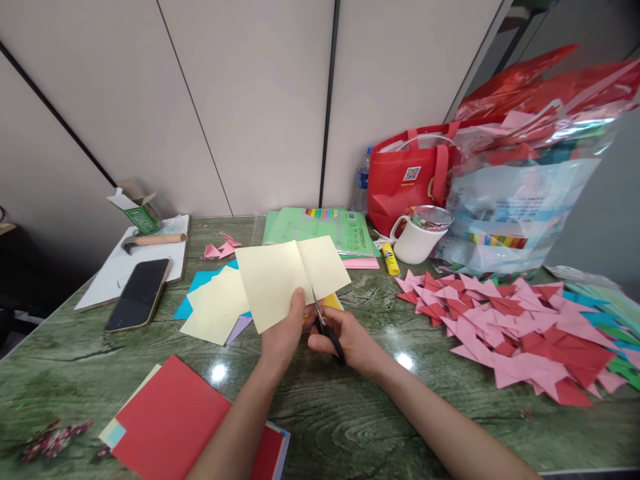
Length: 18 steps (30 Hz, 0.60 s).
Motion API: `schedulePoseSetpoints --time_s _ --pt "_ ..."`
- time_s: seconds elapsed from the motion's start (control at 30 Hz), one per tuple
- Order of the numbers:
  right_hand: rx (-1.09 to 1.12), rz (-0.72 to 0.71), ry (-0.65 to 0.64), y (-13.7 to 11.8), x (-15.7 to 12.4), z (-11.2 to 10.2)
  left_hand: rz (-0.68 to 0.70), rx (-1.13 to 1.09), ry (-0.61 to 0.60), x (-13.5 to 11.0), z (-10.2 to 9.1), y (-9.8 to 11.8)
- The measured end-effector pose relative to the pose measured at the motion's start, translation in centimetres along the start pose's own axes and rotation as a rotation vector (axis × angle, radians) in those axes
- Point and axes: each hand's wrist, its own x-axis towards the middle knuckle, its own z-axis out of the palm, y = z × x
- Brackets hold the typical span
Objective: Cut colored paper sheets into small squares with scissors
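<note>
A pale yellow sheet of paper [273, 277] is held up over the middle of the table by my left hand [286, 330], its thumb pressed on the front. My right hand [350, 337] is closed round the black handles of a pair of scissors [330, 335]. The scissor blades lie along a slit that runs partway up the sheet, splitting its lower part. Just left of it, cut pale yellow pieces [215, 303] rest on blue and purple paper. A yellow item, mostly hidden, lies behind my hands.
Red paper sheets [173, 417] lie at front left, near a phone [139, 293] and a hammer [155, 241]. Folded pink and red paper pieces [505, 320] spread at right. Behind stand a white mug [417, 240], glue stick [390, 259], red bag [400, 177] and green paper packs [320, 230].
</note>
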Motion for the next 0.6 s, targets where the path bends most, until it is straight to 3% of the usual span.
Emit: schedulePoseSetpoints --time_s 0.6 --pt "-0.082 0.022 0.037 0.88 0.07 -0.28 0.004 -0.022 -0.027 -0.03 0.01 0.01"
